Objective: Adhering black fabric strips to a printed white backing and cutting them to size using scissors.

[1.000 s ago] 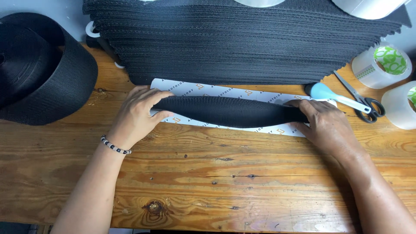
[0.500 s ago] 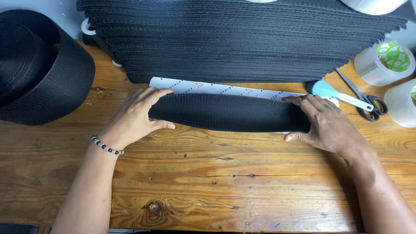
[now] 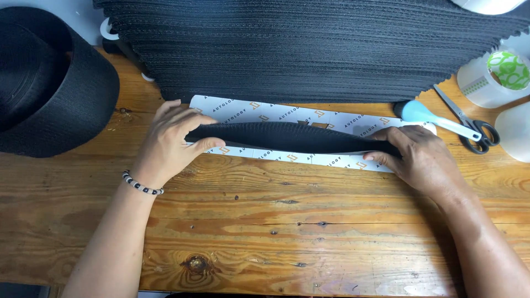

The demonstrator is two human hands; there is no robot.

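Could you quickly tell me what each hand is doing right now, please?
Left hand: closed, pinching the left end of the long black fabric strip.
Right hand: closed, pinching the strip's right end over the white printed backing sheet.

Your knotty wooden table (image 3: pixel 265 232) carries a webbing roll (image 3: pixel 49 83) at ten o'clock, mesh stack (image 3: pixel 309 49) at twelve, scissors (image 3: pixel 466 121) at two.

Both forearms are bare, with no sleeves showing anywhere up to the frame's edge. The left hand (image 3: pixel 171 146) wears a beaded bracelet (image 3: pixel 142 184) of alternating black and white beads, sitting at the wrist, well behind the fingers. The right hand (image 3: pixel 422 160) and its wrist carry nothing; no rings show on either hand.
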